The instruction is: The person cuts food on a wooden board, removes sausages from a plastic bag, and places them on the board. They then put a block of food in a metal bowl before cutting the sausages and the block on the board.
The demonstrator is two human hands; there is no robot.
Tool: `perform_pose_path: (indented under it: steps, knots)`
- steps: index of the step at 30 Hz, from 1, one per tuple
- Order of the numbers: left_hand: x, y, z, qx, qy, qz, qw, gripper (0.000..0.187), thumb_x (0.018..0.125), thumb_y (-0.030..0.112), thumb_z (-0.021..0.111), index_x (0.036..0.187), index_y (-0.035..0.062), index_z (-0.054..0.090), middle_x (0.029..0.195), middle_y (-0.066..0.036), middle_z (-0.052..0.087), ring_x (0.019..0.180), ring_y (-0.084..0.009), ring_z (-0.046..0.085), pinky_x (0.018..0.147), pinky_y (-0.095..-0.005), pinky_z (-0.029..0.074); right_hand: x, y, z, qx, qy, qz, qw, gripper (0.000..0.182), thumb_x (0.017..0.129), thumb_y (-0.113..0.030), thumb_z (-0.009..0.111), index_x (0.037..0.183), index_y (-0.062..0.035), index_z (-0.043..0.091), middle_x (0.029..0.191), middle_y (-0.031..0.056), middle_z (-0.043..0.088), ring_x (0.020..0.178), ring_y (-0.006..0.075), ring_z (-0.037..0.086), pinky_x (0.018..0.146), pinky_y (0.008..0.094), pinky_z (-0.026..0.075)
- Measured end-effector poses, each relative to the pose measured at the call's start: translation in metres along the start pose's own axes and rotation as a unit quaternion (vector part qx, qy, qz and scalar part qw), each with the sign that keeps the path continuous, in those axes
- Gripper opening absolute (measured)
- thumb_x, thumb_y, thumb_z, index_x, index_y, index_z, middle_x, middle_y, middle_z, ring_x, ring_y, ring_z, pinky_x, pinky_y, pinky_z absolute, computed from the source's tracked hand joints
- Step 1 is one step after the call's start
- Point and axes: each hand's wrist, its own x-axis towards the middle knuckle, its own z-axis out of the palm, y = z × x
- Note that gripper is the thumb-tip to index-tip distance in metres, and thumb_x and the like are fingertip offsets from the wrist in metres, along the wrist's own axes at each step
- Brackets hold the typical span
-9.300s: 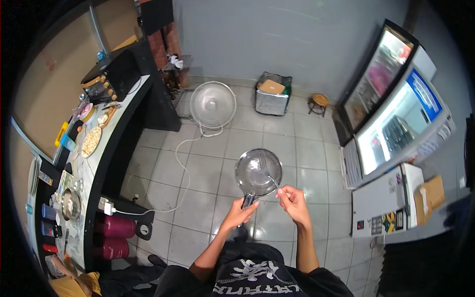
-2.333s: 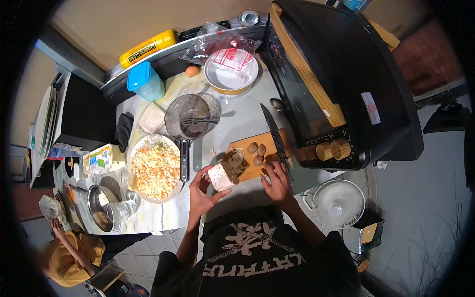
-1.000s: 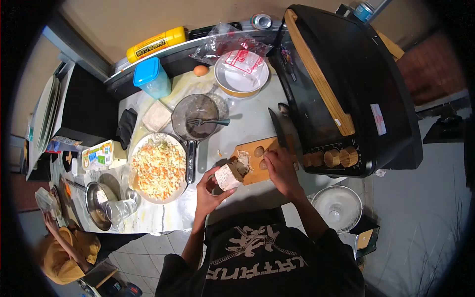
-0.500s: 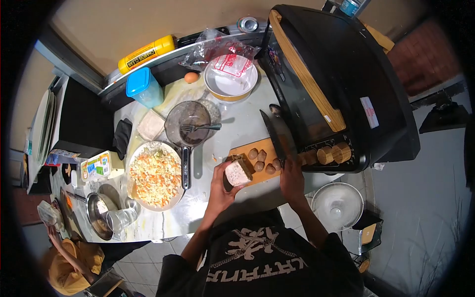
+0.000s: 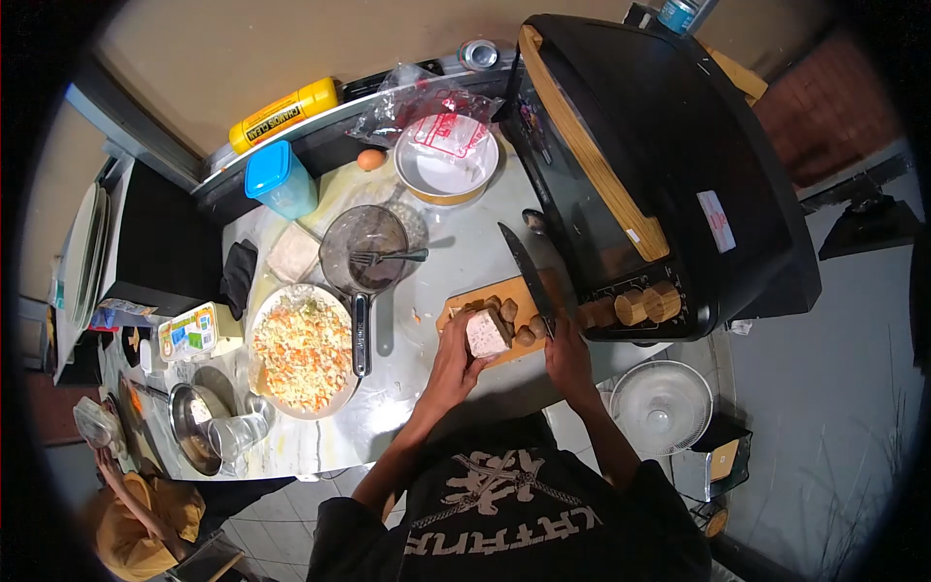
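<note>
My left hand (image 5: 452, 364) is wrapped round a pale pink, speckled block of what looks like luncheon meat (image 5: 488, 335), tilted so one cut face points toward me. It is over the left part of a wooden cutting board (image 5: 464, 299). Several round brown meatballs (image 5: 525, 336) lie on the board, some right behind the block and others between my two hands. My right hand (image 5: 570, 369) grips a dark-bladed kitchen knife (image 5: 525, 267) at the board's right side, its tip pointing away toward the back of the counter.
A black oven (image 5: 669, 145) stands close on the right. Left of the board are a saucepan (image 5: 364, 233) with a fork (image 5: 388, 256) across it and a plate of grated food (image 5: 303, 349). Behind sit a round tin (image 5: 446, 173) and an egg (image 5: 370, 160). Another person's arm (image 5: 131, 490) shows lower left.
My left hand has shifted right with the block, which now overlaps some meatballs. The knife has swung slightly left at its tip. My view has moved a little.
</note>
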Motion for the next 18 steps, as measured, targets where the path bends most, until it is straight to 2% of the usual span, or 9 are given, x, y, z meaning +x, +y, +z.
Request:
perform_pose_path:
  steps: [5, 8, 11, 14, 16, 18]
  knots:
    - [0.0, 0.001, -0.001, 0.014, 0.001, 0.004, 1.0, 0.069, 0.074, 0.003, 0.069, 0.129, -0.0008, 0.029, 0.12, -0.024, 0.043, 0.11, -0.0421, 0.043, 0.093, -0.0434, 0.036, -0.001, 0.002, 0.002, 0.003, -0.031, 0.027, 0.999, 0.05, 0.084, -0.005, 0.054, 0.128, 0.0037, 0.032, 0.114, 0.0291, 0.044, 0.094, 0.0445, 0.055, 0.076, 0.0465, 0.048]
    - [0.002, -0.003, 0.0, -0.01, -0.002, -0.014, 1.0, 0.071, 0.071, 0.005, 0.072, 0.129, -0.0001, 0.031, 0.12, -0.023, 0.044, 0.11, -0.0407, 0.044, 0.092, -0.0423, 0.038, -0.001, 0.003, 0.007, -0.003, -0.011, 0.031, 0.999, 0.049, 0.083, -0.005, 0.054, 0.126, 0.0038, 0.033, 0.113, 0.0291, 0.044, 0.094, 0.0447, 0.055, 0.076, 0.0465, 0.048]
    - [0.007, 0.005, -0.004, 0.024, 0.003, -0.017, 1.0, 0.072, 0.068, 0.007, 0.076, 0.126, -0.0001, 0.034, 0.119, -0.023, 0.045, 0.111, -0.0392, 0.046, 0.091, -0.04, 0.04, -0.001, 0.01, 0.011, -0.01, -0.006, 0.005, 1.0, 0.05, 0.081, -0.005, 0.055, 0.125, 0.0039, 0.034, 0.114, 0.0293, 0.044, 0.092, 0.0452, 0.055, 0.076, 0.0462, 0.048]
    - [0.011, 0.006, -0.006, 0.034, -0.014, -0.036, 0.999, 0.075, 0.064, 0.012, 0.08, 0.124, 0.0001, 0.036, 0.118, -0.022, 0.046, 0.112, -0.0388, 0.045, 0.096, -0.0442, 0.037, -0.001, -0.002, 0.003, -0.012, -0.004, 0.012, 1.0, 0.049, 0.078, -0.003, 0.056, 0.123, 0.0046, 0.035, 0.109, 0.0293, 0.047, 0.09, 0.0449, 0.055, 0.075, 0.0456, 0.047]
    - [0.014, 0.005, -0.005, 0.132, -0.003, 0.025, 0.991, 0.08, 0.059, 0.019, 0.083, 0.123, 0.0011, 0.038, 0.12, -0.022, 0.046, 0.114, -0.0388, 0.044, 0.101, -0.0506, 0.031, -0.001, -0.001, 0.008, 0.009, -0.009, 0.022, 1.0, 0.048, 0.078, -0.003, 0.056, 0.12, 0.0049, 0.036, 0.106, 0.0289, 0.048, 0.089, 0.0446, 0.055, 0.074, 0.0452, 0.047]
    - [0.016, 0.002, -0.001, 0.144, 0.0, 0.025, 0.989, 0.084, 0.056, 0.022, 0.085, 0.123, 0.0016, 0.038, 0.123, -0.022, 0.045, 0.117, -0.0386, 0.042, 0.103, -0.0531, 0.028, 0.001, -0.004, 0.007, 0.031, -0.013, 0.033, 0.999, 0.046, 0.077, -0.002, 0.056, 0.118, 0.0052, 0.037, 0.102, 0.0285, 0.05, 0.089, 0.0444, 0.055, 0.074, 0.0449, 0.047]
